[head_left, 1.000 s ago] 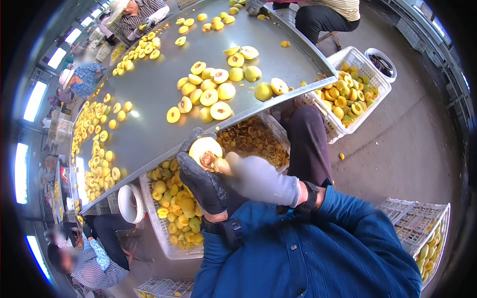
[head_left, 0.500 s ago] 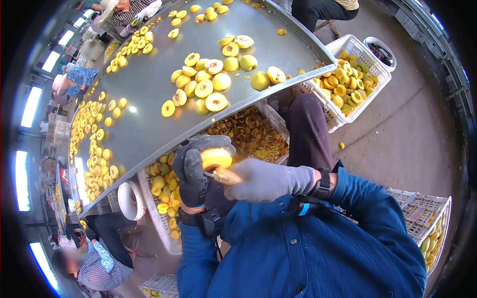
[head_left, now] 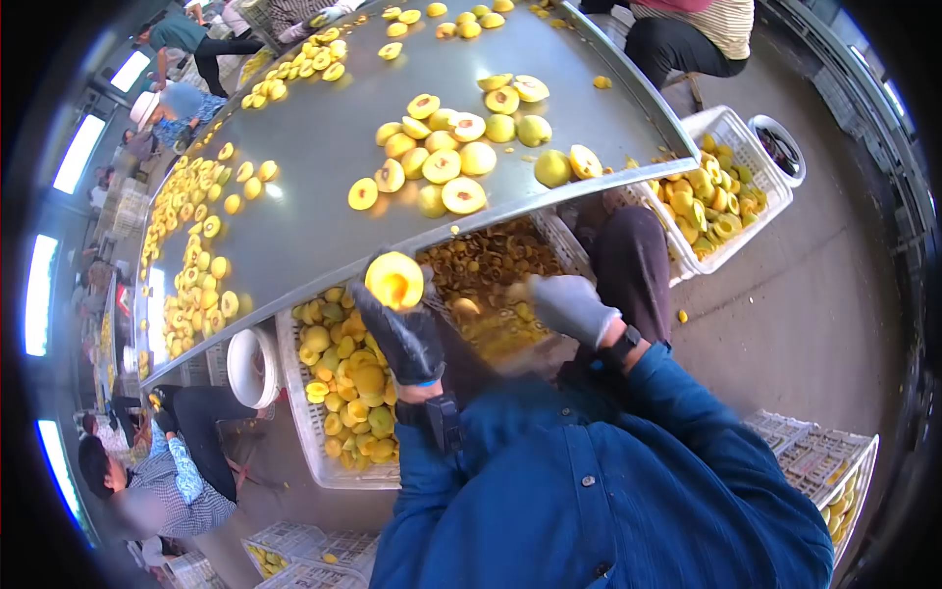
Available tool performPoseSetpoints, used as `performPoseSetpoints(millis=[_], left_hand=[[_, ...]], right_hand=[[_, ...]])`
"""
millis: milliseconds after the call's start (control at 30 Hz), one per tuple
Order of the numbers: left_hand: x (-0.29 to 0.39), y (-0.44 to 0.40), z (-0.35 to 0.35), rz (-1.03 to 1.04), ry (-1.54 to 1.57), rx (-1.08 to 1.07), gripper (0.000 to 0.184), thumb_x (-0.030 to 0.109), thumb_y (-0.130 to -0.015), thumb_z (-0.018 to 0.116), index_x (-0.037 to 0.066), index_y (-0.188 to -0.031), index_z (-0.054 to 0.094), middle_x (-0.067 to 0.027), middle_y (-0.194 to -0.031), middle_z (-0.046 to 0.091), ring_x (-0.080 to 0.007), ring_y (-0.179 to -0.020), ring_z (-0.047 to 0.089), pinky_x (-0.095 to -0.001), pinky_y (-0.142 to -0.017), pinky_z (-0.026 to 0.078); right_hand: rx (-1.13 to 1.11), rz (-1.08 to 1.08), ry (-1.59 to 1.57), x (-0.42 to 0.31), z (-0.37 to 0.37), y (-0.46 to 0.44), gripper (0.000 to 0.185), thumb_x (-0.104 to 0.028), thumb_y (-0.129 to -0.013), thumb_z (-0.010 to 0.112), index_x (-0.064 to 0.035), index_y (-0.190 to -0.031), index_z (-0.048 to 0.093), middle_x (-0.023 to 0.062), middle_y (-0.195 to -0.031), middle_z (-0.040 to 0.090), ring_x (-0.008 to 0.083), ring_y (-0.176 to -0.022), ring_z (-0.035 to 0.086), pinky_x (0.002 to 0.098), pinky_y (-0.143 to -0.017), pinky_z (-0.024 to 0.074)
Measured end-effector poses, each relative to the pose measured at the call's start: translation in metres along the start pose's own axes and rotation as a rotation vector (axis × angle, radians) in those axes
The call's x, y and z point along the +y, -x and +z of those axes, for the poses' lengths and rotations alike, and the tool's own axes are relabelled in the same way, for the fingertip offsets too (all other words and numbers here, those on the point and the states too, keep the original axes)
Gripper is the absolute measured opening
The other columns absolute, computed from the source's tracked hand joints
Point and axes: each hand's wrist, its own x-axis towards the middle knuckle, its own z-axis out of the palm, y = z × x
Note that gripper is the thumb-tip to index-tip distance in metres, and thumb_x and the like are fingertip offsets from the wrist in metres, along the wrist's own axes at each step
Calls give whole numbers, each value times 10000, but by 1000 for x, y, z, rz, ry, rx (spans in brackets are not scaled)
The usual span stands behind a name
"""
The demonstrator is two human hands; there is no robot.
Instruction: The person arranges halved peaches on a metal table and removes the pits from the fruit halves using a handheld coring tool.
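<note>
My left hand (head_left: 400, 332), in a dark grey glove, grips a yellow peach half (head_left: 394, 281), its cut face and hollow turned up toward me. My right hand (head_left: 567, 308), in a light grey glove, is curled and hangs over a crate of brown pits and scraps (head_left: 491, 257). Motion smears its fingertips, so what they hold cannot be made out. A blurred yellowish piece (head_left: 465, 307) shows over that crate, left of this hand. Beside my left forearm stands a white crate (head_left: 312, 432) with yellow peach pieces in it.
Halved peaches (head_left: 442, 165) lie in clusters on the metal table (head_left: 304, 221), whose raised edge runs ahead of my hands. To the right are a crate of peach halves (head_left: 754, 240) and a white bucket (head_left: 797, 175). Another white bucket (head_left: 253, 368) and a seated person (head_left: 186, 481) are at left.
My hands have parted: the right has moved right and away from the peach, over the pit crate. My left hand has turned the peach half's hollow upward. The whole view has shifted slightly.
</note>
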Motion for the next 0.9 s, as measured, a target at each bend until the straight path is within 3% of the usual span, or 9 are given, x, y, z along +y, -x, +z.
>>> performPoseSetpoints(millis=[67, 100, 167, 267, 533, 700, 800, 867, 900], left_hand=[[-16, -20, -44, -246, 257, 69, 575, 559, -989, 370, 49, -1181, 555, -113, -972, 652, -191, -735, 627, -280, -662, 547], [-22, -27, -62, -184, 204, 145, 521, 490, -998, 418, 23, -1169, 574, -120, -1035, 641, -219, -851, 633, -320, -774, 537], [-62, -56, -120, 311, -545, 130, 429, 360, -1001, 468, -13, -1183, 575, -146, -1109, 628, -279, -989, 616, -367, -880, 493], [-75, -100, -147, 463, -1048, 109, 320, 225, -971, 514, -14, -1175, 576, -204, -1180, 602, -345, -1081, 573, -408, -963, 438], [-140, -249, -30, 578, -1131, -143, 419, 226, -861, 669, 7, -1205, 573, -189, -1143, 609, -336, -1081, 583, -400, -944, 457], [-140, -252, -20, 202, -686, -476, 352, 176, -828, 701, -2, -1117, 606, -140, -1047, 648, -254, -967, 623, -366, -871, 496], [-88, -207, -24, -8, -352, -450, 260, 140, -815, 702, -14, -1015, 638, -95, -920, 663, -182, -888, 618, -331, -818, 502], [-49, -160, -22, -60, -276, -473, 277, 152, -848, 680, -17, -1062, 632, -86, -1000, 650, -158, -950, 598, -320, -865, 491], [-32, -134, -19, -53, -244, -481, 292, 153, -853, 674, -15, -1087, 629, -96, -1052, 644, -169, -975, 596, -328, -884, 486]], right_hand=[[-9, 195, -123, 17, 13, 2, 244, -287, -846, 609, -63, -934, 571, 196, -765, 648, 402, -705, 636, 506, -622, 492], [30, 212, -205, 18, 17, 5, 248, -292, -845, 614, -61, -920, 558, 204, -755, 644, 410, -703, 633, 506, -627, 495], [-15, 245, -197, 23, 22, 8, 252, -293, -845, 614, -61, -916, 550, 214, -736, 633, 410, -693, 631, 503, -627, 495], [-50, 242, -185, 19, 19, 9, 231, -286, -848, 604, -73, -918, 549, 214, -709, 622, 406, -658, 625, 499, -603, 492], [-98, 252, -176, 18, 43, 12, 175, -281, -889, 553, -111, -931, 570, 192, -634, 605, 391, -593, 618, 494, -526, 475], [-143, 260, -276, 11, 30, -2, 264, -291, -829, 658, -66, -920, 555, 220, -689, 607, 424, -632, 611, 485, -556, 490], [80, 211, -533, -19, -5, -38, 321, -267, -839, 667, -43, -1049, 573, 216, -790, 650, 357, -700, 666, 427, -638, 523], [94, 467, -821, -48, -28, -71, 402, -252, -854, 666, -23, -1168, 557, 185, -871, 674, 237, -798, 683, 362, -720, 526], [318, 318, -822, -55, -17, -82, 431, -351, -849, 663, -44, -1127, 544, 241, -871, 657, 395, -755, 675, 441, -650, 523]])
